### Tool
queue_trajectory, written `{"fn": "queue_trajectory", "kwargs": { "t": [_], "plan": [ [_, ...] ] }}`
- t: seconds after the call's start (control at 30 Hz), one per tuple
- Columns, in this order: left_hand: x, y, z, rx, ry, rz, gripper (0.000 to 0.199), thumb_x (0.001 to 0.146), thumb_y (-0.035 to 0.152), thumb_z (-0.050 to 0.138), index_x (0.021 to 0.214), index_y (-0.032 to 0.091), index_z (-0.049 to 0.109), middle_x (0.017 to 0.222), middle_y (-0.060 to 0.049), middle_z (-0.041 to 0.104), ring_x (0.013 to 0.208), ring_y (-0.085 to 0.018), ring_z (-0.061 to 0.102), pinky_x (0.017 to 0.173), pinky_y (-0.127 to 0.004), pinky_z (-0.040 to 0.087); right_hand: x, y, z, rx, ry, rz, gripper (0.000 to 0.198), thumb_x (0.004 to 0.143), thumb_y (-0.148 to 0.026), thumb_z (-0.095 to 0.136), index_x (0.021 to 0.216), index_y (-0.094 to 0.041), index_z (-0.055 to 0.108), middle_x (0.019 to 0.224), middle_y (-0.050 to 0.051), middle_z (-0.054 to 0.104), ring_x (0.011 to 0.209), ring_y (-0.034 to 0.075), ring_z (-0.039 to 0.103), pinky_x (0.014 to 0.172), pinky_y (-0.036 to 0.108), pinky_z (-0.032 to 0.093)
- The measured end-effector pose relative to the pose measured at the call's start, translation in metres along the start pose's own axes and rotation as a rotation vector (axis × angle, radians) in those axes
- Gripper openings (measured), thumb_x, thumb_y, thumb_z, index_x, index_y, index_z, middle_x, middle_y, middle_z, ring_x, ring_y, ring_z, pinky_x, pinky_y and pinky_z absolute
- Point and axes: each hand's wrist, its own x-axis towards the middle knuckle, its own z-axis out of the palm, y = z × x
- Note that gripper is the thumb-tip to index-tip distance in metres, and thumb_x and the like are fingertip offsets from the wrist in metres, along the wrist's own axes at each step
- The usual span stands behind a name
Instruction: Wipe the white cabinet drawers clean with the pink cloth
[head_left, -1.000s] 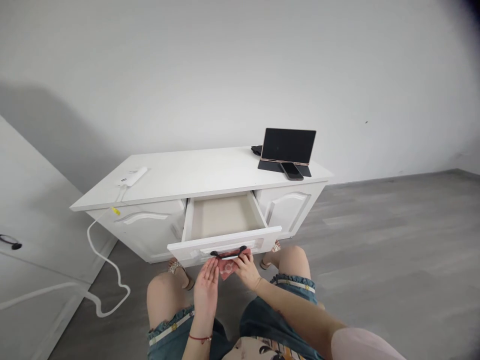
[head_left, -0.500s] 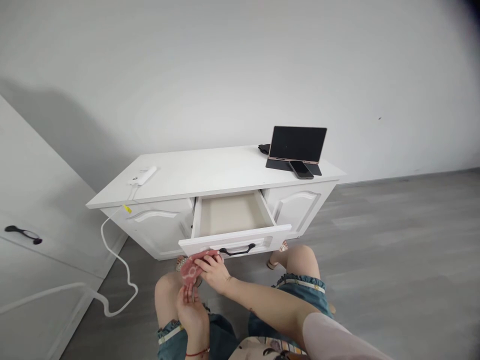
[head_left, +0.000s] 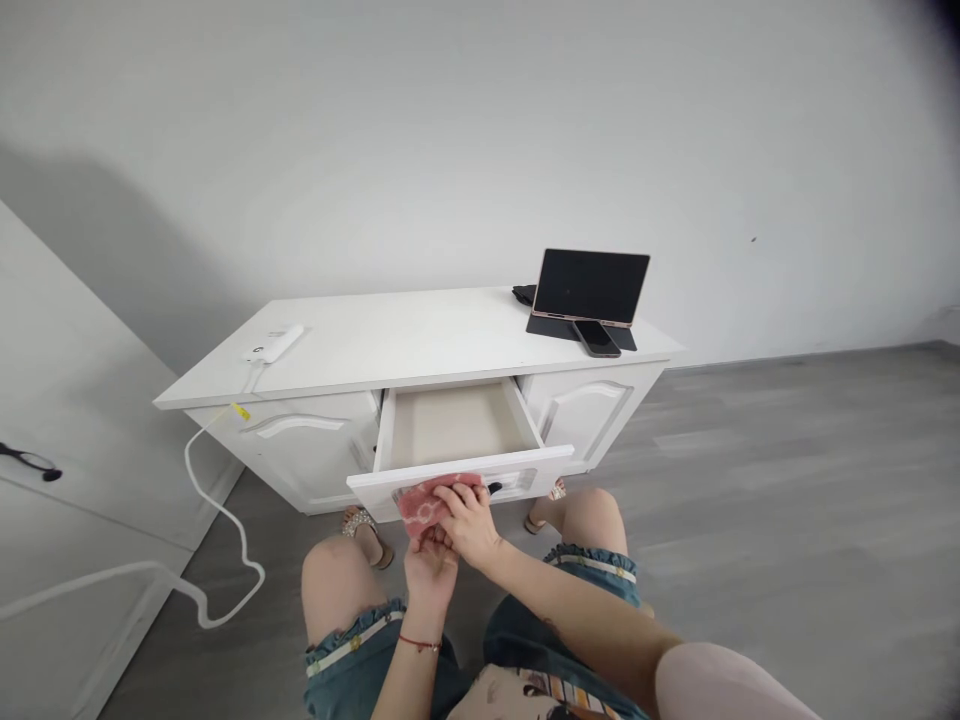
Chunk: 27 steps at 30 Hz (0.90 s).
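Note:
A pink cloth [head_left: 421,510] with a white pattern is against the front panel of the pulled-out drawer [head_left: 540,459]. My right hand [head_left: 474,528] lies over the cloth's right part, fingers curled onto it. Just below and to the left, my left hand [head_left: 431,568] is turned palm up, its fingertips closed on the cloth's lower edge. Most of the drawer's black handle [head_left: 494,488] is hidden behind the cloth and my right hand; only its right end shows. The drawer's inside shows a bare pale bottom.
On the white cabinet [head_left: 390,335] stand a tablet [head_left: 591,286] with a phone [head_left: 596,338] before it, a black item [head_left: 523,294] behind, and a white power strip [head_left: 277,345] at left. Its cable [head_left: 229,520] hangs down the left side. My knees flank the drawer.
Both hands have moved right and slightly up with the cloth along the drawer front. The cloth and right hand now cover most of the handle. The view has shifted slightly.

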Motion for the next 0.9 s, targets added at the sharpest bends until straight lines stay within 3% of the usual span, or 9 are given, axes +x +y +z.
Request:
{"fn": "queue_trajectory", "kwargs": {
  "t": [0.2, 0.33, 0.5, 0.7, 0.9],
  "plan": [
    [0.001, -0.013, 0.023, 0.098, -0.099, -0.041, 0.029, 0.083, 0.015, 0.043, 0.062, 0.017, 0.064, 0.065, -0.006, 0.064, 0.063, -0.015, 0.061, 0.063, -0.028, 0.049, -0.021, 0.022, -0.006, -0.072, 0.173, 0.124, 0.009, 0.085, -0.026, 0.066, 0.078, -0.024, 0.072, 0.118, 0.004, 0.063, 0.107, 0.026, 0.04, 0.087, 0.041, 0.027],
    [0.001, -0.013, 0.025, 0.133, -0.086, -0.049, 0.026, 0.083, 0.015, 0.044, 0.069, 0.017, 0.066, 0.074, -0.006, 0.068, 0.071, -0.017, 0.064, 0.071, -0.034, 0.052, -0.03, 0.038, -0.011, -0.091, 0.201, 0.16, 0.006, 0.083, -0.024, 0.068, 0.08, -0.027, 0.073, 0.115, 0.004, 0.063, 0.106, 0.026, 0.039, 0.089, 0.042, 0.026],
    [0.002, -0.016, 0.03, 0.157, -0.02, -0.032, 0.02, 0.082, 0.011, 0.049, 0.069, 0.018, 0.063, 0.073, -0.004, 0.067, 0.074, -0.015, 0.066, 0.076, -0.031, 0.053, -0.052, 0.073, -0.027, -0.101, 0.326, 0.168, 0.016, 0.08, -0.014, 0.066, 0.074, -0.028, 0.071, 0.113, 0.002, 0.061, 0.107, 0.024, 0.038, 0.094, 0.043, 0.025],
    [0.007, -0.026, 0.032, 0.234, -0.023, 0.068, 0.017, 0.083, 0.007, 0.057, 0.072, 0.018, 0.063, 0.076, -0.002, 0.07, 0.076, -0.011, 0.067, 0.078, -0.025, 0.053, -0.09, 0.112, -0.039, -0.154, 0.3, 0.28, 0.02, 0.075, -0.007, 0.063, 0.076, -0.026, 0.07, 0.111, 0.003, 0.059, 0.106, 0.025, 0.039, 0.094, 0.044, 0.029],
    [0.009, -0.029, 0.029, 0.226, -0.032, 0.106, 0.02, 0.084, 0.005, 0.059, 0.07, 0.018, 0.062, 0.077, 0.0, 0.071, 0.077, -0.01, 0.068, 0.078, -0.024, 0.052, -0.114, 0.118, -0.021, -0.063, 0.353, 0.396, 0.013, 0.077, -0.009, 0.062, 0.075, -0.021, 0.068, 0.112, 0.007, 0.051, 0.104, 0.025, 0.041, 0.093, 0.042, 0.038]
  ]
}}
